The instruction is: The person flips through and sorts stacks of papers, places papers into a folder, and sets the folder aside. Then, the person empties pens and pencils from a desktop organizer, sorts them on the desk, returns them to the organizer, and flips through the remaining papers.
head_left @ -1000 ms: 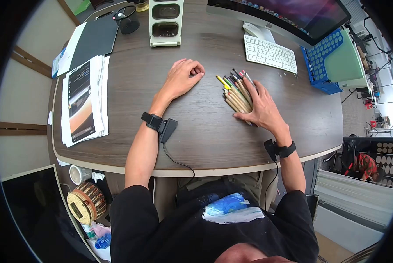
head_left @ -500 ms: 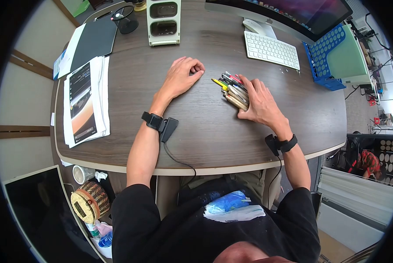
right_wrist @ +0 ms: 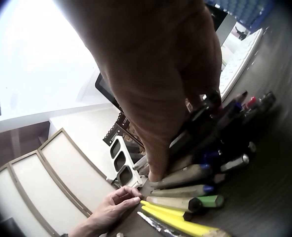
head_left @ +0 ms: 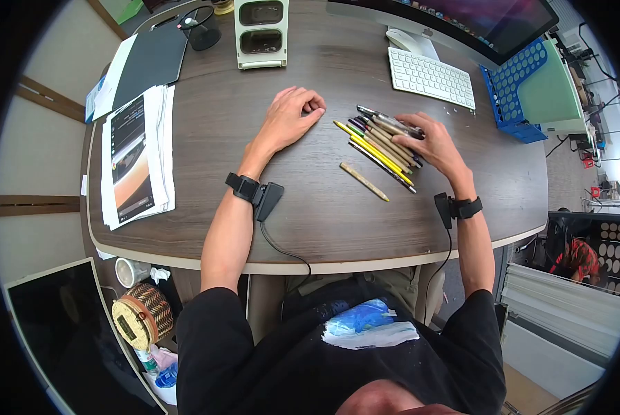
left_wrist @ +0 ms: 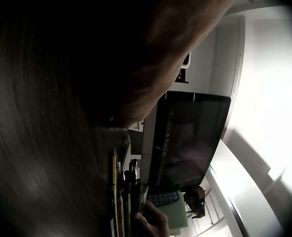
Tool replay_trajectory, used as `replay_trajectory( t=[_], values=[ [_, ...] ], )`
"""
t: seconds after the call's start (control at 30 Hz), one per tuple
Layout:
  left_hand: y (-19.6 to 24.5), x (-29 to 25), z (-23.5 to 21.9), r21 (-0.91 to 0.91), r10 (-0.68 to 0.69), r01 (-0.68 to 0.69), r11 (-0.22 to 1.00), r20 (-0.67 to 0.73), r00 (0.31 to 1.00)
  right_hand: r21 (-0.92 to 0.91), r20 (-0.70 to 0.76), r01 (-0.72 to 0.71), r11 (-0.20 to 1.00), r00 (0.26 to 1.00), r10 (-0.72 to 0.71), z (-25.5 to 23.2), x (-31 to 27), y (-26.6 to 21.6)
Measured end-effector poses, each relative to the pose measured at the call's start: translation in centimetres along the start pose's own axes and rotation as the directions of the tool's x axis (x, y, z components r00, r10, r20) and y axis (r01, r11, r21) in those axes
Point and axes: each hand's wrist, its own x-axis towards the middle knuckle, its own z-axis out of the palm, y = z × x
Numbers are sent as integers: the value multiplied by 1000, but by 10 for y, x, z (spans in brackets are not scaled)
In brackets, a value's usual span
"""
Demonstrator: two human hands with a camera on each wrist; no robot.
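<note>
Several pencils and pens [head_left: 375,149] lie fanned out side by side on the desk, two yellow pencils among the plain wooden ones. My right hand [head_left: 434,145] is at the right end of this pile, thumb and bent fingers around a few pens [head_left: 398,126] on its far side. In the right wrist view, dark pens [right_wrist: 225,116] show under the palm, with the thumb against the wooden pencils. A single short wooden pencil [head_left: 364,182] lies apart, nearer the body. Left of the pile, my left hand [head_left: 292,121] rests on the desk, fingers loosely curled, holding nothing.
A white keyboard [head_left: 431,77] and a monitor [head_left: 455,24] stand beyond the pile, with a blue file holder [head_left: 514,97] to the right. Papers [head_left: 137,159] lie at the left. A white rack [head_left: 261,34] and a black mesh pen cup [head_left: 202,36] stand at the back.
The bunched pens and pencils have spread out flat, and one wooden pencil now lies apart in front. My right hand has shifted right, to the far side of the pile. My left hand stays put.
</note>
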Motion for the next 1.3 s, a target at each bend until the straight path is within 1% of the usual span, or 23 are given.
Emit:
replay_trajectory(
  t=[0.13,0.2,0.23,0.3,0.33,0.4,0.47,0.53,0.57,0.6,0.67,0.7,0.8,0.83,0.87,0.93,1.0,1.07,1.13,1.2,1.23,1.27,1.3],
  values=[
    [0,0,-1,4,-3,3,1000,0,1000,-99,-34,-33,995,999,29,0,2,12],
    [0,0,-1,7,3,-3,1000,-1,1000,62,-97,-128,990,986,133,8,-5,6],
    [0,0,-1,9,11,-11,1000,-3,1000,63,-96,-129,990,986,134,11,-9,1],
    [0,0,-2,6,8,-8,1000,0,1000,-133,-73,-32,991,997,22,18,-18,-11],
    [1,0,-2,3,8,-8,1000,4,1000,-132,-73,-34,991,997,24,22,-21,-16],
    [1,-1,-2,7,8,-8,1000,4,1000,-330,12,-32,943,999,38,30,-26,-21],
    [1,0,-2,11,11,-11,1000,1,1000,-307,12,-18,952,1000,22,39,-32,-24],
    [-1,0,-1,19,29,-29,999,-7,1000,-440,102,31,898,995,16,44,-41,-44],
    [-1,0,-1,17,30,-29,999,-8,1000,-462,123,69,884,992,-14,50,-44,-46],
    [-1,0,-1,17,29,-28,999,-6,1000,-463,123,68,884,992,-12,51,-45,-48],
    [1,0,-2,19,30,-30,999,-5,1000,-365,115,56,929,993,-15,51,-47,-53],
    [1,-1,-1,13,30,-30,999,-6,1000,-372,96,78,925,994,-45,48,-47,-54],
    [1,0,-1,10,39,-39,999,-13,999,-302,66,69,951,996,-51,38,-39,-40],
    [0,0,-1,11,44,-44,999,-17,999,-316,25,104,943,994,-102,38,-37,-33],
    [0,0,-1,10,46,-46,999,-21,999,-319,24,107,942,994,-105,37,-33,-29],
    [0,-1,-1,0,20,-20,1000,-13,1000,-326,32,62,943,998,-54,35,-25,-22],
    [0,-1,-1,0,17,-17,1000,-13,1000,-314,23,71,947,997,-67,32,-16,-15],
    [-2,0,0,0,18,-18,1000,-10,1000,-240,44,40,970,999,-31,27,-8,-10],
    [-3,0,0,4,40,-40,999,-17,999,-228,42,61,972,998,-52,21,0,-6],
    [-5,0,0,4,37,-37,999,-18,999,-153,105,-18,988,994,35,12,6,-1],
    [-5,0,0,3,34,-34,999,-17,999,-205,125,-45,978,989,72,9,11,7],
    [-5,0,1,3,32,-32,999,-17,999,-205,127,-44,978,989,71,5,13,13],
    [-5,0,0,0,27,-27,1000,-13,1000,-191,147,-88,978,982,117,0,14,11]
  ],
)
